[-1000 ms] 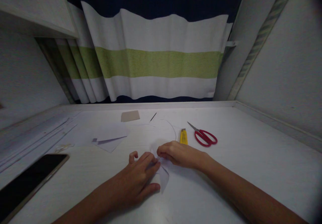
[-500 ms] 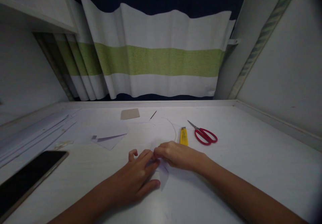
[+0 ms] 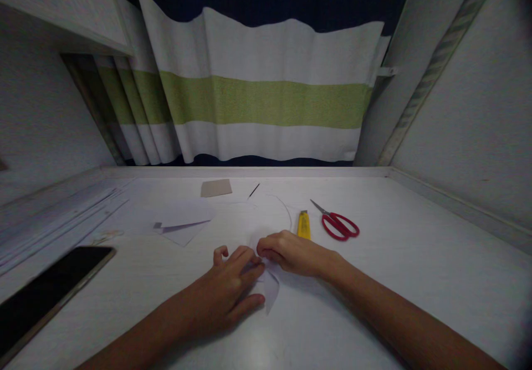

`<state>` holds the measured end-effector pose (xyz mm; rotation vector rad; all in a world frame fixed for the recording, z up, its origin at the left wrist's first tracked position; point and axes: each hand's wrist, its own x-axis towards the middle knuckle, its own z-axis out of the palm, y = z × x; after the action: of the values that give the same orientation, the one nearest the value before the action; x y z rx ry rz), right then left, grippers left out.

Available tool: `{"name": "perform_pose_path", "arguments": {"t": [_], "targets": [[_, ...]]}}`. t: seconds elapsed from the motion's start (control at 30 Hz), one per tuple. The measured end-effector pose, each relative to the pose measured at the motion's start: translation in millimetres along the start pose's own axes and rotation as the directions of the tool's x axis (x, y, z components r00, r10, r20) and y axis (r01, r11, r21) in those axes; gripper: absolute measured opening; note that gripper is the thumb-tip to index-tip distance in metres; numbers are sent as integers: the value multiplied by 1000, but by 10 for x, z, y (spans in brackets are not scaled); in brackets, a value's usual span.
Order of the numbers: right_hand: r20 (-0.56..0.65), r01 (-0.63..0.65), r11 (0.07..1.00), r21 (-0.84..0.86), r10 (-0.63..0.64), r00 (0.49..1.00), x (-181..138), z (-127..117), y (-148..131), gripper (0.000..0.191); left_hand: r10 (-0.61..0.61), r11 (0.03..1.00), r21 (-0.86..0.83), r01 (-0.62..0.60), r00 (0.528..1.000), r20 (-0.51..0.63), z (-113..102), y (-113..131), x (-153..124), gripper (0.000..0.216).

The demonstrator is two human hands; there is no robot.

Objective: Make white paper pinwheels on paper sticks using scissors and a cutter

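One striped curtain point(image 3: 266, 101) hangs beyond the grip; one smartphone point(image 3: 54, 292) lies well left of it. The left hand point(image 3: 233, 287) rests palm down, thumb spread, fingers unclenched over one white paper piece point(image 3: 272, 289). The right hand point(image 3: 286, 252) is curled inward, fingertips bunched against that same piece; whether they pinch it is hidden. Right of the grip lie one pair of red-handled scissors point(image 3: 338, 227) and, nearer, one yellow box cutter point(image 3: 303, 226).

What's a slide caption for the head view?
Left hand and right hand close together at white paper, with yellow cutter and red-handled scissors lying beyond.
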<state>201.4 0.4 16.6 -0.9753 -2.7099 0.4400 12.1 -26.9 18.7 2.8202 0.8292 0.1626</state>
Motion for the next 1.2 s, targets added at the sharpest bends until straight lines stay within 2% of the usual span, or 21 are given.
{"name": "perform_pose_path", "arguments": {"t": [0.3, 0.53, 0.63, 0.73, 0.87, 1.0, 1.1, 1.2], "targets": [[7, 22, 999, 27, -22, 1000, 13, 3, -53, 19, -5, 1000, -20, 5, 1000, -12, 14, 9, -1, 28], [2, 36, 998, -48, -36, 999, 25, 36, -43, 18, -76, 985, -165, 56, 990, -119, 41, -53, 14, 22], [-11, 55, 996, -72, -56, 998, 22, 51, -11, 22, -178, 965, -230, 125, 958, -224, 51, -100, 49, 22], [-7, 47, 995, -91, -48, 999, 17, 65, 24, 21, -319, 918, -332, 215, 899, -299, 69, -134, 92, 19], [-22, 30, 997, -65, -31, 999, 8, 78, 56, 18, -502, 805, -468, 364, 839, -209, 106, -161, 151, 28], [-26, 13, 999, -39, -14, 1000, -1, 83, 63, 18, -517, 766, -510, 391, 847, -128, 108, -181, 246, 38], [-29, 21, 999, -31, -22, 999, -3, 87, 61, 17, -501, 811, -380, 445, 864, -57, 68, -178, 338, 28], [-34, 26, 999, -40, -27, 999, -3, 94, 61, 17, -513, 831, -254, 495, 858, -4, 18, -169, 419, 19]]}}
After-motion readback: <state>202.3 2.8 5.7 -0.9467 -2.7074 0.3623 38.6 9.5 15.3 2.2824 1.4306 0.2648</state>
